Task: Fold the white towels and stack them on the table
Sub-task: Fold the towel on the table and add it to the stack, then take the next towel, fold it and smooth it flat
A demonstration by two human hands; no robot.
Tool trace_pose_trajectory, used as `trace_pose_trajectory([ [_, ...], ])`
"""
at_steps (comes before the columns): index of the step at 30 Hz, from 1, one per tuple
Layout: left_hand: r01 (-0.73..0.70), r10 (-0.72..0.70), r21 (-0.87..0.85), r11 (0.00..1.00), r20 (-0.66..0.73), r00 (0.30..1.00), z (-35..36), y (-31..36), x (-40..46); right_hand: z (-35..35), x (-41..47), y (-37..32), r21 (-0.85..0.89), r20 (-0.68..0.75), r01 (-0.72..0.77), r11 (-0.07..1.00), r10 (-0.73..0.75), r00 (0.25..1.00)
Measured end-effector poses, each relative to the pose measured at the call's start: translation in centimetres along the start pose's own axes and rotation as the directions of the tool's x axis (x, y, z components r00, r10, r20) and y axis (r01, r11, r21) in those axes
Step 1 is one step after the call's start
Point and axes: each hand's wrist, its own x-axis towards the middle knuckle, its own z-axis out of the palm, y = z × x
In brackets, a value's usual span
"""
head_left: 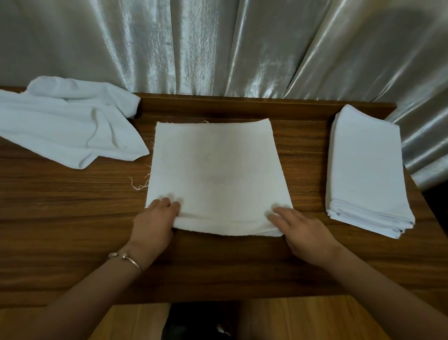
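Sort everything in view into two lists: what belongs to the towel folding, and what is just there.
Part of the job:
- towel being folded, both hands on its near edge
- left hand
- right hand
- unfolded towels, on the left
- folded stack, on the right
- table

Just there:
- curtain behind the table
- bracelet on the left wrist

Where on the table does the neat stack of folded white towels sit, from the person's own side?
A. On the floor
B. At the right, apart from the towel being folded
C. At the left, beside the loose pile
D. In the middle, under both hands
B: the folded stack lies at the right, bare table between it and the middle towel.
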Motion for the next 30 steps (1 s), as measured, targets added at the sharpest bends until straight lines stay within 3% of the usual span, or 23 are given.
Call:
trace_pose_trajectory([
  [4,-0.159,0.159,-0.044,0.986,-0.005,0.987,0.0,-2.5,-1.0,0.1,-1.0,1.0,-0.018,-0.081,0.073,0.997,-0.075,0.994],
  [9,-0.373,0.375,0.210,0.904,0.032,0.927,-1.1,-4.1,-2.5,-0.2,-1.7,2.0,-0.216,-0.177,0.375,0.901,-0.414,0.893],
  [11,-0.488,0.496,0.313,0.815,0.058,0.866,-1.5,-4.6,-2.7,0.2,-1.7,2.7,-0.278,-0.170,0.418,0.865,-0.472,0.865],
  [15,-0.712,0.684,0.411,0.570,0.243,0.688,-1.9,-6.1,-2.8,0.4,-1.4,3.7,-0.316,-0.244,0.337,0.887,-0.419,0.874],
  [18,-0.714,0.680,0.445,0.541,0.270,0.682,-2.1,-6.8,-2.5,0.2,-1.5,4.0,-0.346,-0.232,0.328,0.879,-0.419,0.878],
  [25,-0.709,0.731,0.480,0.517,0.183,0.658,-1.0,-6.8,-2.8,0.8,-1.8,3.6,-0.349,-0.238,0.384,0.855,-0.477,0.846],
  [30,-0.659,0.692,0.494,0.567,0.148,0.707,-1.0,-6.9,-2.8,0.7,-1.6,3.8,-0.343,-0.284,0.375,0.861,-0.476,0.832],
])
